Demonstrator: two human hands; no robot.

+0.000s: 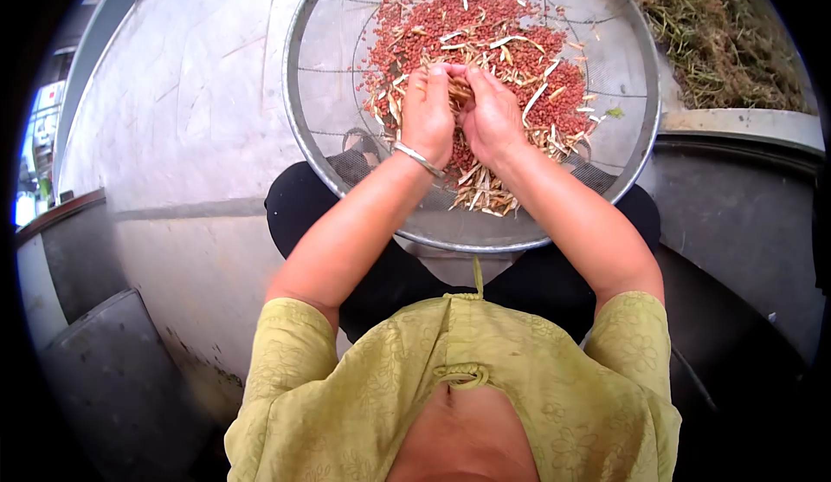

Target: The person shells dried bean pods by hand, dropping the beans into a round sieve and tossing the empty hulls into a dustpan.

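- Your left hand (428, 114) and right hand (491, 116) meet knuckle to knuckle over the middle of a round wire-mesh sieve (346, 170) resting across your knees, both clenched on a small bunch of dry pods (460, 90) pinched between the fingertips
- The red beans (433, 23) lie heaped on the far half of the mesh; pale, split empty husks (481, 194) gather on the near side, just under your wrists
- To work the bunch well, keep it low over the mesh and rub with the fingertips rather than the palms, so that loosened beans drop inside the rim and do not bounce out
- The beans read as small, smooth and rounded, brick-red; the husks are thin, straw-coloured, curled and brittle-looking
- The sieve is grey metal, with a plain hoop rim and fine gauze braced by radial and ring wires
- A thin metal bangle (419, 159) circles your left wrist
- Rough pale concrete floor (199, 118) spreads to your left, and a mat of dried stalks (718, 40) sits beyond the sieve on your right
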